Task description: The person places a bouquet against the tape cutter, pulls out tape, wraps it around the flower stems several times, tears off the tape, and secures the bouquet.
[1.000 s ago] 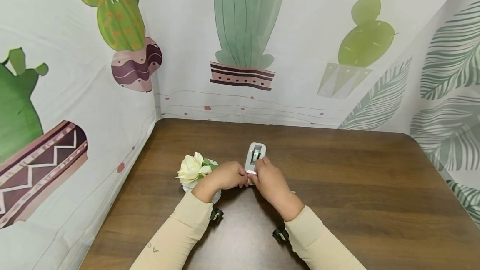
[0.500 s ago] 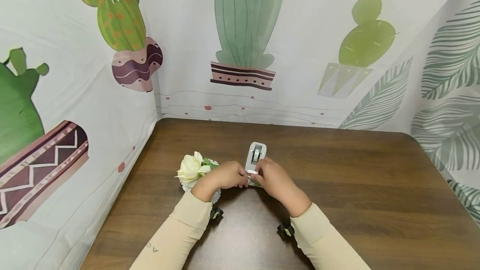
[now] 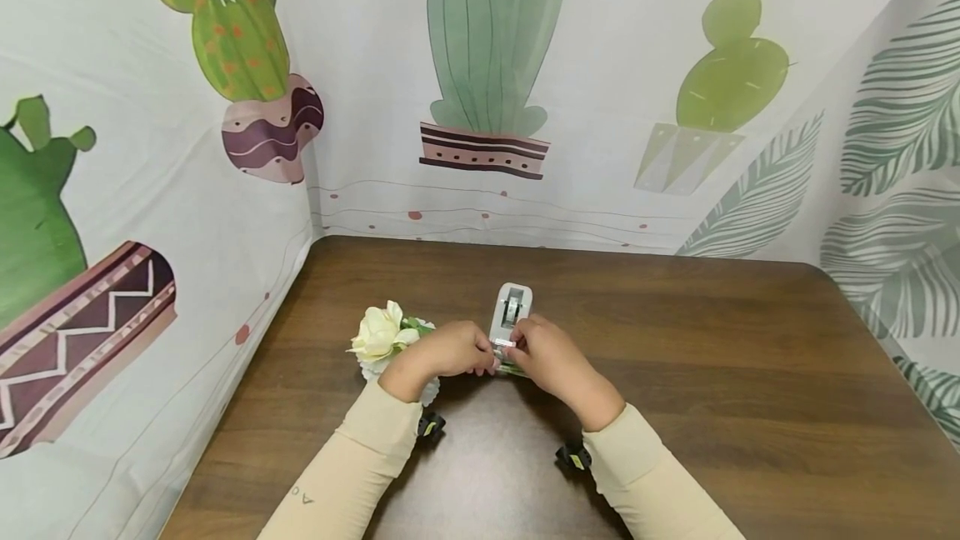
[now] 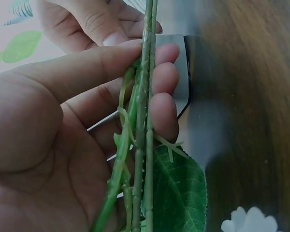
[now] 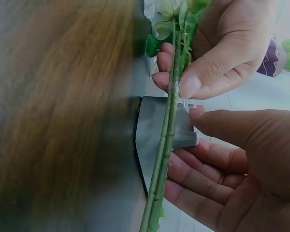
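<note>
In the head view my left hand [image 3: 457, 350] pinches a bundle of green artificial flower stems [image 4: 144, 111] between thumb and fingers. Cream and white blooms [image 3: 377, 333] at one end show beyond that wrist. Shiny clear tape [image 5: 178, 87] lies on the stems by the left thumb. Just behind the stems stands a grey-white tape dispenser [image 3: 501, 325] with a roll inside. My right hand [image 3: 553, 363] has thumb and index finger at either side of the dispenser's front end, by the cutting edge. Its remaining fingers curl behind the stems in the right wrist view.
Everything lies on a brown wooden table [image 3: 712, 373]. A white cloth [image 3: 600, 107] printed with cacti and leaves hangs behind it and at the sides. Both wrists wear black camera straps [image 3: 576, 457].
My right hand has drawn back to the right, away from the left fingertips, uncovering more stem. The left hand keeps its pinch, and the dispenser stays in place.
</note>
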A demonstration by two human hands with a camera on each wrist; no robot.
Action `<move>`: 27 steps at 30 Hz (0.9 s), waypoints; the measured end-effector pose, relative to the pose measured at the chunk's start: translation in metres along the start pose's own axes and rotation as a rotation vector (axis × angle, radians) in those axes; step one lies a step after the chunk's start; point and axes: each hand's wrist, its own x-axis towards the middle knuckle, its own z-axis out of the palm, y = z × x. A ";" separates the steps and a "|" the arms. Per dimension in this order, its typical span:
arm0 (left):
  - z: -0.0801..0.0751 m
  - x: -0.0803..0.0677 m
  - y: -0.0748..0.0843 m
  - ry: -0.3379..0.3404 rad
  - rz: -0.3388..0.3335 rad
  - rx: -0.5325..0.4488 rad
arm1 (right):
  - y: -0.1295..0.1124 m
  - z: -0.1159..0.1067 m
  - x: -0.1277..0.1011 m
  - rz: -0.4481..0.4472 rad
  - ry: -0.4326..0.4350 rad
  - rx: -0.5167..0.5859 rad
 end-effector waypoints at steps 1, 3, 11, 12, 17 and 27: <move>0.000 0.000 0.000 -0.002 -0.001 0.002 | 0.000 0.000 0.000 -0.001 0.003 0.001; 0.000 0.000 0.001 0.000 0.000 0.008 | 0.000 0.001 0.000 0.001 0.009 0.000; -0.001 -0.001 0.002 0.006 0.000 0.018 | -0.001 0.004 0.000 0.010 0.036 -0.013; 0.000 -0.001 0.002 0.007 -0.001 0.018 | -0.001 0.004 0.000 0.010 0.040 -0.018; 0.001 -0.002 0.003 -0.004 -0.002 0.025 | -0.001 0.005 -0.001 0.002 0.053 -0.032; 0.001 -0.004 0.004 -0.030 -0.007 0.029 | -0.001 -0.001 -0.001 0.037 -0.007 -0.008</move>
